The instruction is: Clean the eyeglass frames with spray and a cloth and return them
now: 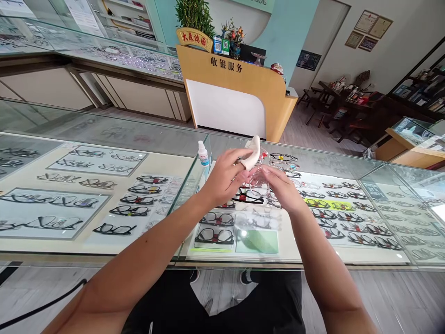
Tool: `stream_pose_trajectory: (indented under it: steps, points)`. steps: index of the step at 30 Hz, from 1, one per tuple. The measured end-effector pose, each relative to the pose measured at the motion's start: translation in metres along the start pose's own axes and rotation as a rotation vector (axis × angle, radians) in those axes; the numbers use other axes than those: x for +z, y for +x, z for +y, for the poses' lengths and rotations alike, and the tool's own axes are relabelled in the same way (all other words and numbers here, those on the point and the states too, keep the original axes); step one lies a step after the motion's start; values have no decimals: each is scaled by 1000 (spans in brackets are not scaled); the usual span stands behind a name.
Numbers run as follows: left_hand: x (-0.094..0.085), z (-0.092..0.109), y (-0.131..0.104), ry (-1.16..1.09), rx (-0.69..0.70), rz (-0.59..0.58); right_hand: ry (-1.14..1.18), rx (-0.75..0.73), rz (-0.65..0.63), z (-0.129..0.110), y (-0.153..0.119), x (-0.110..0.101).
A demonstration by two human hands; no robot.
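Observation:
My left hand (225,177) is closed round a whitish cloth (253,152), whose folded end sticks up above the fingers. My right hand (281,186) faces it, fingers bent round a pair of thin-framed glasses (257,180). The cloth and fingers partly cover the glasses, so the lenses show only in part. Both hands are raised over the glass display counter (295,253). A small white spray bottle (203,155) with a blue label stands on the glass to the left of my left hand.
Rows of glasses lie under the glass, such as a dark-framed pair (214,236) and a pair on a yellow strip (328,204). A green sheet (257,241) lies near the front edge. Beyond stand a wooden cashier desk (278,88) and another display case (139,58).

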State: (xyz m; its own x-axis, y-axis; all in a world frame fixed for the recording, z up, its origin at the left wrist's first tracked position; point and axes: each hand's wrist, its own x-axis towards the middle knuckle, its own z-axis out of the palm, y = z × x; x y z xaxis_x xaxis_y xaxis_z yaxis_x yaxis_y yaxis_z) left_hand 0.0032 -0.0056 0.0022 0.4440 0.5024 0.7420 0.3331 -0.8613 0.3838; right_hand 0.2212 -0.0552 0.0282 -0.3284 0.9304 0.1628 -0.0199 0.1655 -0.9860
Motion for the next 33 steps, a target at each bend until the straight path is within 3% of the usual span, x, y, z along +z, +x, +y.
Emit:
stream_pose_trajectory:
  steps: [4,9,16,19,28,33]
  points:
    - [1,3,0,26,-27,95,8,13,-16,1,0,2]
    - [0,11,3,-8,-26,100,21,-12,19,7,2,-2]
    - [4,16,-1,-166,-203,198,-1,-13,33,9,2,-2]
    - [5,15,-3,-133,-220,183,13,-3,26,7,2,0]
    - [1,14,1,-57,-89,120,47,-8,26,9,3,-3]
    - [-4,16,6,-192,-206,78,-28,-19,9,3,3,0]
